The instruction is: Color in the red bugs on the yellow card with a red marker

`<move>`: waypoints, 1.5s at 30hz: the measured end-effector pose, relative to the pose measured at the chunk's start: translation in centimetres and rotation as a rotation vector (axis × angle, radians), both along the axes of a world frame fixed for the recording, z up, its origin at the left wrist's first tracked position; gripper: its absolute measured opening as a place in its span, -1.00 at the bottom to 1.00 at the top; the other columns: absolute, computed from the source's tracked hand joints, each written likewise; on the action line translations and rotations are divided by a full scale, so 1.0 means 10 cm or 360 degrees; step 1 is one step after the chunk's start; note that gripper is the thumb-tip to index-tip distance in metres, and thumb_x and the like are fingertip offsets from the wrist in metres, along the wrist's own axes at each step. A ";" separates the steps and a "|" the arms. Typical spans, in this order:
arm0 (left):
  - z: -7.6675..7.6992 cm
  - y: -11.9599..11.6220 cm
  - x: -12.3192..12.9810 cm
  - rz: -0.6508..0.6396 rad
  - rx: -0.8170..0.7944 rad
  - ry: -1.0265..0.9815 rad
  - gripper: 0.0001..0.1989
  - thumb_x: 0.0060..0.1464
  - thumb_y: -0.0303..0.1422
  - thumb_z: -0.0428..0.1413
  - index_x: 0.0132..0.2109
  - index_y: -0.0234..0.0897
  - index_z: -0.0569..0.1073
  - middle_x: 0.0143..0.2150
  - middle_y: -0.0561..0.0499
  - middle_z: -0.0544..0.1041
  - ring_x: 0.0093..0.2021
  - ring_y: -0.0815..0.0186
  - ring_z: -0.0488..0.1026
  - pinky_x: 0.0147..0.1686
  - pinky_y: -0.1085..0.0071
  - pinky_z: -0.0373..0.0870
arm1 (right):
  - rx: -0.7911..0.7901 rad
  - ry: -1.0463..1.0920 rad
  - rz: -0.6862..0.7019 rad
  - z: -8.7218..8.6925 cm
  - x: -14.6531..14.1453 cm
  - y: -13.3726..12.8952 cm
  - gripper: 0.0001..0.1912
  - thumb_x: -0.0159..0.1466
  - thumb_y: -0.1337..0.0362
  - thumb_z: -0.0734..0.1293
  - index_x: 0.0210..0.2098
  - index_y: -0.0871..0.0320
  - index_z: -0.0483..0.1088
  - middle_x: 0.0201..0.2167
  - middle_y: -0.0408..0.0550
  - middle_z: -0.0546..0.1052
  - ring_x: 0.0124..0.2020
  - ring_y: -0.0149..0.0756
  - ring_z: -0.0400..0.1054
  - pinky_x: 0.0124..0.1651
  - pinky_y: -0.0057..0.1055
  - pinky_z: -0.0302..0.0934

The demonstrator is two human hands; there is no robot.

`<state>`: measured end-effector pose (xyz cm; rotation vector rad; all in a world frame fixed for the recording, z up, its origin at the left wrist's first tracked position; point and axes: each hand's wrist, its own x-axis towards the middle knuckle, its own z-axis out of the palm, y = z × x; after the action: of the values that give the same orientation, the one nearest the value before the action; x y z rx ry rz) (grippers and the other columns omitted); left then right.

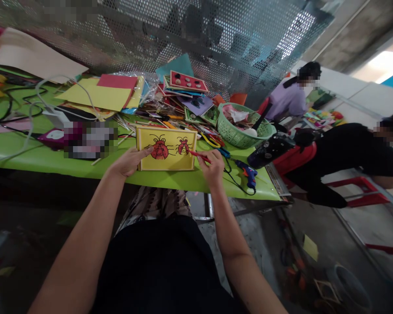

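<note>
A yellow picture board [180, 163] with a pale frame is propped up, tilted toward me, at the front of the green table. On it are two red ladybugs with black outlines, a large ladybug [159, 151] at left and a smaller ladybug [184, 148] at right. My left hand [128, 162] grips the board's left edge, thumb on the front. In my right hand [212, 166] is a red pen [201, 156], its tip at the smaller ladybug's right side; whether it touches the surface I cannot tell.
Behind the board lie loose pens and yellow-handled scissors [210, 140]. A green basket [237, 136], a dark bottle [265, 150] and a blue glue gun [249, 174] with its cord are at right. Coloured paper [98, 96] and cables lie left. Two people sit further right.
</note>
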<state>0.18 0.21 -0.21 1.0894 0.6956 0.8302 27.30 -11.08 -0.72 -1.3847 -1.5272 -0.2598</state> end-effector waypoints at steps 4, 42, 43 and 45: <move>0.00 0.01 0.00 -0.0002 -0.0029 -0.0021 -0.56 -0.10 -0.23 0.46 -0.05 -0.28 0.68 -0.08 -0.16 0.73 0.02 -0.07 0.65 0.03 0.13 0.60 | 0.0012 0.0005 0.0006 0.01 0.00 -0.01 -0.88 0.36 0.24 0.36 -0.22 0.05 0.58 -0.32 -0.06 0.58 -0.22 -0.18 0.41 -0.15 -0.24 0.33; 0.01 0.00 0.02 0.0034 -0.0016 -0.0048 -0.57 -0.08 -0.20 0.46 -0.08 -0.33 0.68 -0.14 -0.14 0.74 0.00 -0.04 0.66 -0.06 0.23 0.63 | -0.0015 0.0037 0.0056 0.01 0.00 -0.03 -0.87 0.36 0.26 0.36 -0.23 0.07 0.58 -0.32 -0.05 0.58 -0.23 -0.18 0.41 -0.16 -0.25 0.33; 0.01 0.00 0.02 0.0036 -0.0019 -0.0038 -0.58 -0.07 -0.20 0.45 -0.08 -0.33 0.68 -0.14 -0.15 0.74 -0.01 -0.04 0.66 -0.06 0.23 0.63 | -0.0024 0.0033 0.0061 0.01 0.00 -0.02 -0.87 0.36 0.26 0.35 -0.23 0.06 0.58 -0.32 -0.05 0.58 -0.23 -0.18 0.41 -0.16 -0.25 0.33; 0.02 -0.01 0.02 0.0049 -0.0031 -0.0031 -0.58 -0.07 -0.20 0.45 -0.08 -0.34 0.68 -0.14 -0.16 0.74 -0.02 -0.06 0.66 -0.06 0.19 0.64 | -0.0033 0.0032 0.0061 0.01 0.00 -0.02 -0.87 0.36 0.25 0.35 -0.23 0.06 0.58 -0.32 -0.05 0.58 -0.23 -0.18 0.42 -0.15 -0.25 0.34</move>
<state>0.36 0.15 -0.01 1.0540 0.7044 0.8576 27.33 -11.33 -0.61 -1.3690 -1.5422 -0.2063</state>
